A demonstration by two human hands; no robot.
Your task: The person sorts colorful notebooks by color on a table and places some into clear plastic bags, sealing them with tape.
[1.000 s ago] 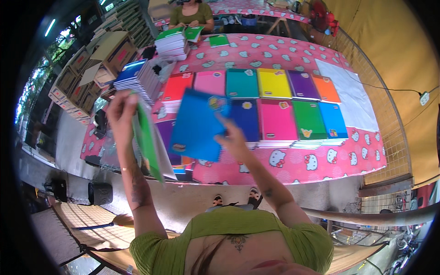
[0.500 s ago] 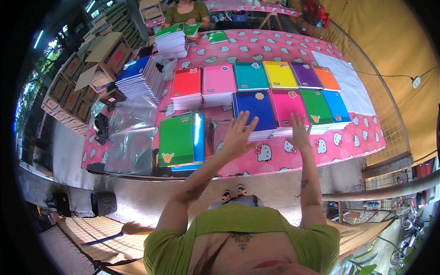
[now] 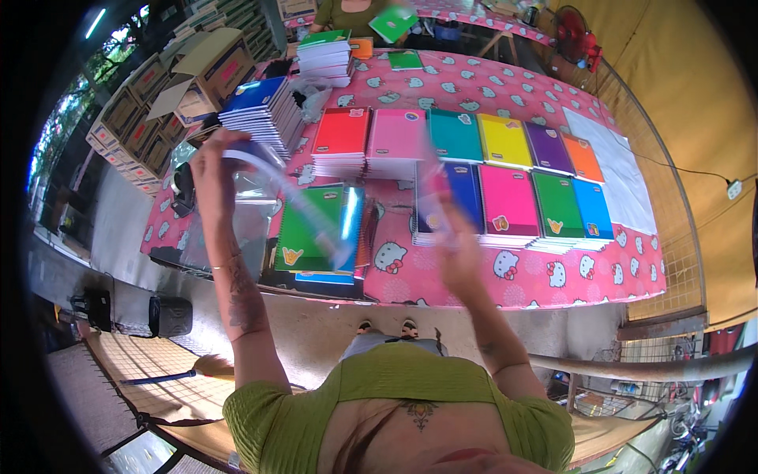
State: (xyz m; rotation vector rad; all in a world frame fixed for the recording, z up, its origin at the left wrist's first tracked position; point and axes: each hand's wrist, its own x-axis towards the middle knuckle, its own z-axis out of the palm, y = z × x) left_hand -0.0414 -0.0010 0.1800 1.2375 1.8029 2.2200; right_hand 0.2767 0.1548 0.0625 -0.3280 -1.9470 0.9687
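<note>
My left hand [image 3: 213, 162] is raised over the left side of the table, its fingers closed on the edge of a clear plastic bag [image 3: 292, 193]. The bag is smeared by motion and trails across the green spiral notebook [image 3: 304, 225]. My right hand [image 3: 459, 253] is blurred too. It grips a thin pinkish notebook [image 3: 430, 186], seen nearly edge-on before the dark blue notebook stack [image 3: 464, 186]. Behind and to the right stand stacks with red [image 3: 342, 132], light pink [image 3: 395, 134], teal [image 3: 454, 136], yellow [image 3: 505, 142] and bright pink [image 3: 508, 197] covers on top.
More clear plastic bags [image 3: 225, 245] lie at the front left. A tall blue-topped notebook stack [image 3: 264, 114] and cardboard boxes [image 3: 217, 75] stand behind. Across the table, a co-worker holds a green notebook [image 3: 393, 25]. A white sheet [image 3: 612, 158] covers the right side.
My left hand has moved left and lifted a plastic bag. My right hand has shifted left and now holds a pinkish notebook. The co-worker has raised a green notebook.
</note>
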